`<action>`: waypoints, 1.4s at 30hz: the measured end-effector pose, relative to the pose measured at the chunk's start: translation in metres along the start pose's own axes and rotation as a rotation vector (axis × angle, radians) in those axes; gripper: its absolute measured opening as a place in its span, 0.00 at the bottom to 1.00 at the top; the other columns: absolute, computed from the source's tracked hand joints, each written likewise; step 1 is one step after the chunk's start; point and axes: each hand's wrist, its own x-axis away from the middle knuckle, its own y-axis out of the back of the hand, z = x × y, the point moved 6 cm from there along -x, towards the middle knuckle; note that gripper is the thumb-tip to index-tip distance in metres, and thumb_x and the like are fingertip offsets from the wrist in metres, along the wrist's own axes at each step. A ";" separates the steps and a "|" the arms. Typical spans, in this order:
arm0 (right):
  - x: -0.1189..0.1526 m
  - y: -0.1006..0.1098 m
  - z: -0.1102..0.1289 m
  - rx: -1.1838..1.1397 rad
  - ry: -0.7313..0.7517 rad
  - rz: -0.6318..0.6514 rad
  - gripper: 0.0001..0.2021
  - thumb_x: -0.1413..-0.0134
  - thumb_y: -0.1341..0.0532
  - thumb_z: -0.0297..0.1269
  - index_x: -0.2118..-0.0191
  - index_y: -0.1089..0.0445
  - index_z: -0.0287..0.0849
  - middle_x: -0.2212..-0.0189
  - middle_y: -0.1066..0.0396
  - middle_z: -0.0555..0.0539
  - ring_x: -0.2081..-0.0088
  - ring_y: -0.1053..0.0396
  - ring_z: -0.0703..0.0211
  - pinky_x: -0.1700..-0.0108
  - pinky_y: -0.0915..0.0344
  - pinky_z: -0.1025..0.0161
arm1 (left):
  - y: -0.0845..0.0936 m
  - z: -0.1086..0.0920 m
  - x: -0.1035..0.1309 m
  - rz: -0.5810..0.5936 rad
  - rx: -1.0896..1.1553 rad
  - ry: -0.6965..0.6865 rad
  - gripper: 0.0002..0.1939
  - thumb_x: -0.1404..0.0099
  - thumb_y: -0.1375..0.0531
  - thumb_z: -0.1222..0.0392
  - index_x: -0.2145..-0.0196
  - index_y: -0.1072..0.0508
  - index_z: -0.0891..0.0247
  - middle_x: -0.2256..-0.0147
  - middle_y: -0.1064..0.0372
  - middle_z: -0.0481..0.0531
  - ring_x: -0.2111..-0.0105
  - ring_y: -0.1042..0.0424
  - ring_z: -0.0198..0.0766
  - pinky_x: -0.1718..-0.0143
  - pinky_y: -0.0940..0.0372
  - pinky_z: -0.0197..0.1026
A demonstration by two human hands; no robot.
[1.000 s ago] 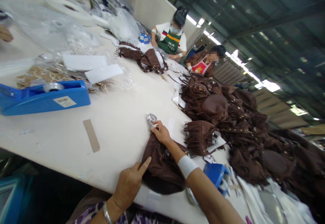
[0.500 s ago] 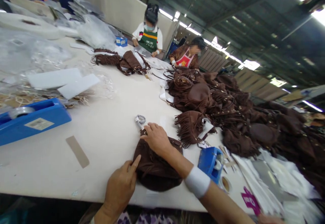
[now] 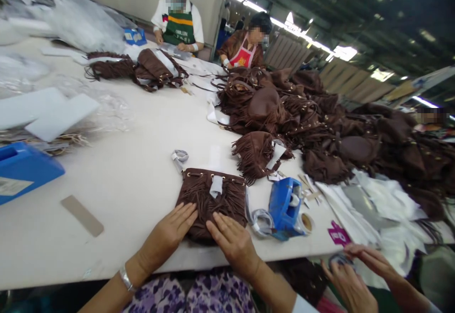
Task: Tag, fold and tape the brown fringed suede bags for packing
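Note:
A dark brown fringed bag [image 3: 194, 187] lies flat in front of me, its row of metal eyelets toward the far side. A white wrapped piece [image 3: 215, 186] sits at the middle of its upper part. My left hand [image 3: 168, 230] rests on the bag's lower left, fingers stretched out. On the lower right lies my right hand [image 3: 232, 242], its fingers also extended flat over the fringe. Plastic-wrapped coils sit at either side: a small one [image 3: 179, 156] by the upper left corner and a larger one [image 3: 262, 222] at the right.
Blue tape dispensers stand at the right [image 3: 284, 204] and far left [image 3: 28, 171]. A heap of brown bags [image 3: 284, 109] fills the back right. A co-worker's hands [image 3: 351, 272] work at the lower right. Two people [image 3: 181, 29] are across the table. A cardboard strip [image 3: 82, 215] lies left.
My right hand has moved from the bag's top edge down to its lower right. My left hand now lies flat on the bag. The fringe and white wrapped piece now show.

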 end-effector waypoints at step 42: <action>0.015 -0.049 -0.051 -0.072 -0.575 0.069 0.43 0.44 0.39 0.54 0.29 0.54 0.40 0.31 0.55 0.32 0.32 0.53 0.30 0.40 0.43 0.35 | -0.043 -0.001 -0.053 0.174 -0.159 0.073 0.51 0.38 0.42 0.36 0.32 0.54 0.75 0.33 0.52 0.71 0.32 0.55 0.60 0.32 0.60 0.60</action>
